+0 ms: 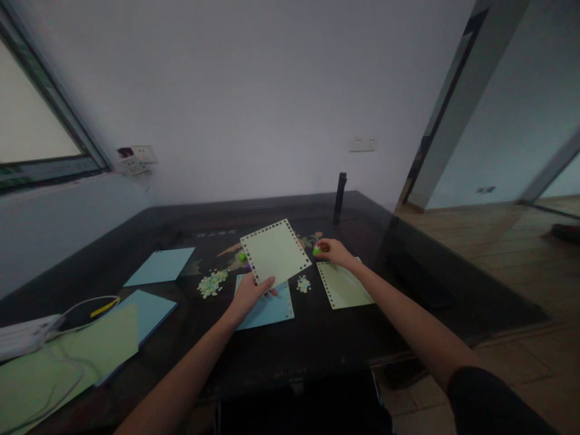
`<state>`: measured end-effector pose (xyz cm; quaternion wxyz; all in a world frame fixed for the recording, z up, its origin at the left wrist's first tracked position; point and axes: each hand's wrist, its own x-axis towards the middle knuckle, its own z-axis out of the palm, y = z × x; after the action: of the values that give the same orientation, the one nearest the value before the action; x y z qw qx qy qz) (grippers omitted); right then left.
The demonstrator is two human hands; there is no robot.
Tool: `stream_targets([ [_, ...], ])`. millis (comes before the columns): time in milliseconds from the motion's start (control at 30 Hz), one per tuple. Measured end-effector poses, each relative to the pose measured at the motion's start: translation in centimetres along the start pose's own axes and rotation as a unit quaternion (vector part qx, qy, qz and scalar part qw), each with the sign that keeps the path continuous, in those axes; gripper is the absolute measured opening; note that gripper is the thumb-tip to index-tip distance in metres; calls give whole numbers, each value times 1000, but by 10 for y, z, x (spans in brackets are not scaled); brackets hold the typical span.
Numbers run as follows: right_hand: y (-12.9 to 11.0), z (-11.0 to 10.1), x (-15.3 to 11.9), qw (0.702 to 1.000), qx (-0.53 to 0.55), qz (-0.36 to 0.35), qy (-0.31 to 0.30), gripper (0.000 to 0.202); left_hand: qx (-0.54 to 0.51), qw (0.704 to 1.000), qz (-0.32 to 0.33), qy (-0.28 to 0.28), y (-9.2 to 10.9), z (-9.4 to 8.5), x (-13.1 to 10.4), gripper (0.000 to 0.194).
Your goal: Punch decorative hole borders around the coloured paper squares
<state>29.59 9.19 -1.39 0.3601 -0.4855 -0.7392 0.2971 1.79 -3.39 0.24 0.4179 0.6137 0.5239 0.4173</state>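
Your left grip (254,293) is closed on the near corner of the pale sheet (276,251), thumb on top, and the sheet is tilted above the desk (326,338). Your right grip (333,251) pinches a small green punch, as it looks (317,249), just beside the sheet's right edge. Holes line the left, top and right edges; the near one is partly under your thumb, so you cannot tell there.

To handle it well, pinch lightly so the sheet doesn't buckle, square the edge to the punch's mouth, and space by the last hole. Whether paper is in the mouth is too small to tell.

Mind what's near: the blue sheet (267,317) lies under your left hand, toward the desk's near edge. The green sheet (339,290) lies right, below your right wrist; lift that wrist to avoid dragging it. Paper bits sit in two piles, one left (211,284), one between those sheets (303,284); a low sleeve or draught could scatter them. A black stand (339,199) rises by the far edge, so swing right toward the desk's right corner rather than forward.
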Motion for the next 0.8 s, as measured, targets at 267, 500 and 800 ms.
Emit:
stream_targets([
  [267, 14, 19, 15, 994, -102, -15, 47, 19, 16, 1000, 14, -15, 0, 1, -2, 26],
  [500, 31, 9, 20, 988, -134, -16, 75, 20, 13, 999, 6, -29, 0, 1, -1, 28],
  [800, 42, -3, 26, 984, -157, -28, 79, 19, -21, 998, -17, -59, 5, 7, -4, 33],
])
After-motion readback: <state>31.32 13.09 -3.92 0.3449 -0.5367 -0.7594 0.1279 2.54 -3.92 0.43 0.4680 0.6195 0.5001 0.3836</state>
